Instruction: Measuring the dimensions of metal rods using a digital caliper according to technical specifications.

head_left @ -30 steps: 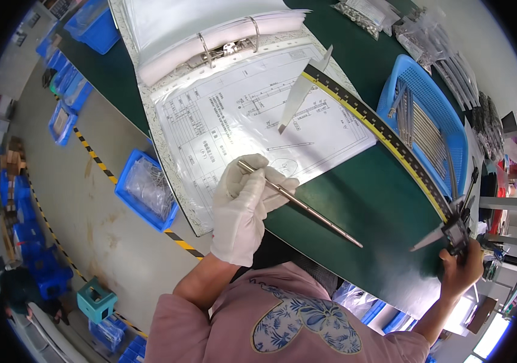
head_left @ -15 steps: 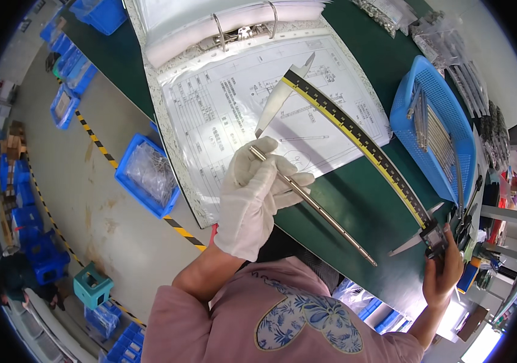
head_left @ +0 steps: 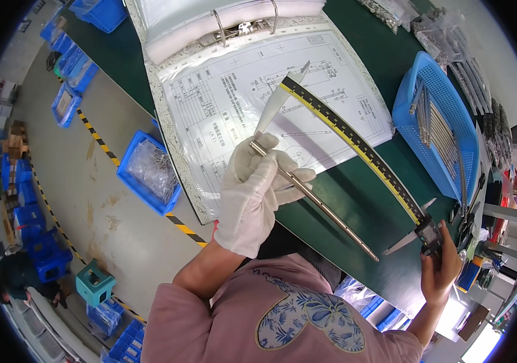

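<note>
In a white glove, my left hand (head_left: 252,187) is closed round a slim metal rod (head_left: 336,219), its fingers and thumb near the upper left end. The rod slants down to the right over the green table, with small holes or marks along it. My bare right hand (head_left: 441,266) grips the slider of a long digital caliper (head_left: 355,145) with a black and yellow scale. The caliper's fixed jaw lies near the rod's upper end; the sliding jaw is close to its lower end. I cannot tell whether either jaw touches the rod.
Behind my hands an open ring binder (head_left: 210,121) shows a technical drawing. A blue perforated basket (head_left: 406,97) of metal rods stands at the right, with bagged parts (head_left: 470,78) beyond. On the left, a blue bin (head_left: 149,169) holds bagged parts; a teal stool (head_left: 95,284) stands on the floor.
The caliper has shifted slightly left and its fixed jaw end is a little lower, closer to the rod. My right hand moved with the slider. My left hand and the rod are nearly still.
</note>
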Demonstrator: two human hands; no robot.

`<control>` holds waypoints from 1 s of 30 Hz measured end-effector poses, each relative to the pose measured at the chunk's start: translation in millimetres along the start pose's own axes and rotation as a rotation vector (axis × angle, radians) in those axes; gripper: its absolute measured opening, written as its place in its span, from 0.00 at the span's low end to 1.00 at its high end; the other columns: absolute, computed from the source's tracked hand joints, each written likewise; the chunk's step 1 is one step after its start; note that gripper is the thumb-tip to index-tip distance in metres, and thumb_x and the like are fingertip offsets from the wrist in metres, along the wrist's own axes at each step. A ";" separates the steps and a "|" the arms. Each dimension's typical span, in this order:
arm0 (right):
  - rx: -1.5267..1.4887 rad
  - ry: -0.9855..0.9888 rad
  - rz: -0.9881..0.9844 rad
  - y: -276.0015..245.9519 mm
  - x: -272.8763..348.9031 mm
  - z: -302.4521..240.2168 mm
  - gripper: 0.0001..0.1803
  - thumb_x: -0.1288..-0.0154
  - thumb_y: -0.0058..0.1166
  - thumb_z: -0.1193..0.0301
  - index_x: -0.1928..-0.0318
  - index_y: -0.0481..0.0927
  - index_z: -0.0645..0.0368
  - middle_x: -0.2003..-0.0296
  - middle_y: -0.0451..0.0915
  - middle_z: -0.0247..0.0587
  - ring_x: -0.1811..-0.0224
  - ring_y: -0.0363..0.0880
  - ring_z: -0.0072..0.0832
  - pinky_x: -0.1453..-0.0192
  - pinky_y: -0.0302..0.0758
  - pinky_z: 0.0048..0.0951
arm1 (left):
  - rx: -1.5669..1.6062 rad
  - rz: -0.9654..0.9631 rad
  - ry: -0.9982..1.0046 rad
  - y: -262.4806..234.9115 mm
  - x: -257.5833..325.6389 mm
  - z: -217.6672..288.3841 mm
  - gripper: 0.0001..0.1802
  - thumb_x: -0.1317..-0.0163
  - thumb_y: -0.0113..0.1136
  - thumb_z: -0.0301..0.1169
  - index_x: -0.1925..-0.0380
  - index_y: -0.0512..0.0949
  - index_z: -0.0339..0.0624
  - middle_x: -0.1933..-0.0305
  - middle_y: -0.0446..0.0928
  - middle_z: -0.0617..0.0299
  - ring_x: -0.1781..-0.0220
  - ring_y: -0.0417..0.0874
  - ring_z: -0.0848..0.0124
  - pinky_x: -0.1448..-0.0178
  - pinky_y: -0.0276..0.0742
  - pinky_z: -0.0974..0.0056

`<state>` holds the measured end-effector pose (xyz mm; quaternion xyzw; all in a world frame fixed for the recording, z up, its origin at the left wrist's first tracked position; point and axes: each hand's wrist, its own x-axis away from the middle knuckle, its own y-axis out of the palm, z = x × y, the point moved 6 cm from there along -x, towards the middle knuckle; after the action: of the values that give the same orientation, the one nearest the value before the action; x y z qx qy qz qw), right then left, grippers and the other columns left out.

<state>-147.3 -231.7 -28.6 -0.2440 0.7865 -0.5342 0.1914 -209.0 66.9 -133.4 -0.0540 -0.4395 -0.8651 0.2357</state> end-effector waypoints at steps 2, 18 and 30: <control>0.000 -0.023 0.012 0.2 -2.2 -2.1 0.28 0.47 0.50 0.77 0.44 0.64 0.72 0.61 0.75 0.54 0.72 0.74 0.27 0.72 0.71 0.20 | -0.005 -0.005 -0.005 0.2 -0.8 -0.2 0.11 0.33 0.37 0.28 0.52 0.60 0.42 0.65 0.74 0.59 0.59 0.80 0.62 0.55 0.80 0.58; 0.004 -0.051 -0.024 6.3 -2.4 -7.0 0.28 0.48 0.50 0.77 0.45 0.64 0.75 0.60 0.75 0.59 0.67 0.78 0.40 0.67 0.73 0.27 | 0.047 -0.007 0.011 -3.6 0.5 -1.3 0.11 0.34 0.39 0.28 0.52 0.61 0.44 0.66 0.72 0.60 0.61 0.80 0.63 0.57 0.80 0.58; 0.050 -0.175 0.074 5.2 -33.2 -28.5 0.38 0.64 0.53 0.81 0.44 0.63 0.74 0.74 0.74 0.50 0.78 0.74 0.41 0.72 0.72 0.32 | -0.024 -0.034 0.107 -18.9 -11.2 20.2 0.14 0.34 0.42 0.28 0.49 0.61 0.40 0.61 0.71 0.60 0.59 0.78 0.64 0.53 0.78 0.53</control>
<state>-137.5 -189.3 -22.0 -0.2556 0.7616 -0.5228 0.2852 -209.9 96.3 -138.4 -0.0028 -0.4165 -0.8759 0.2435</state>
